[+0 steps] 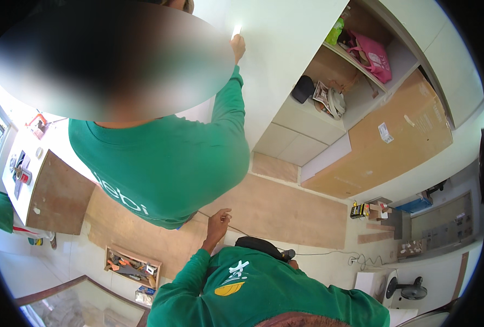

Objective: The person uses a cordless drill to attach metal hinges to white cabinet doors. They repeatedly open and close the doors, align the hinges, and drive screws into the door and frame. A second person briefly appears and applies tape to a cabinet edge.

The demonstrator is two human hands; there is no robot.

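My left hand is held out in front of my green shirt, its fingers loosely bent and apart, with nothing in it. My right hand shows only as a sliver beyond my chest. It is against a dark, rounded object, whose kind I cannot make out. Just left of that, a black curved shape sticks out past my shirt. Ahead of me a co-worker in a green shirt faces a white panel. That person's raised hand holds a small pale piece against the panel.
A wooden toolbox sits on the floor at left, near a glass-topped table. A thin cable crosses the floor at right, near a black fan. Open shelves and a large cardboard sheet stand at far right.
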